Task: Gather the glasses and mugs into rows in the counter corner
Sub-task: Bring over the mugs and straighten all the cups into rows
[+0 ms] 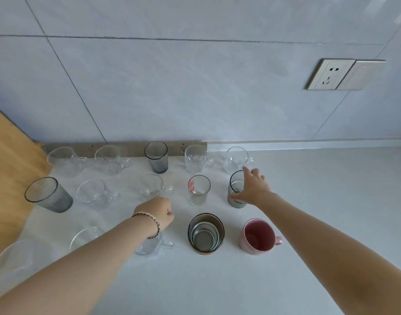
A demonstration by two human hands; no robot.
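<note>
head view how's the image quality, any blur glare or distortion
Head view: soft, even light, faint shadows, no harsh glare; the wide-angle lens bends the wall tile lines and leans the grey ribbed glass outward; the clear mug at lower left is smeared, the pink mug sharp.

Person's got bare forearms, left arm (92,258) and right arm (320,228) both uncovered as far up as I can see. There's a thin bracelet (158,225) on the wrist behind the left hand (159,212). It looks braided, pale pinkish with a darker edge.
</note>
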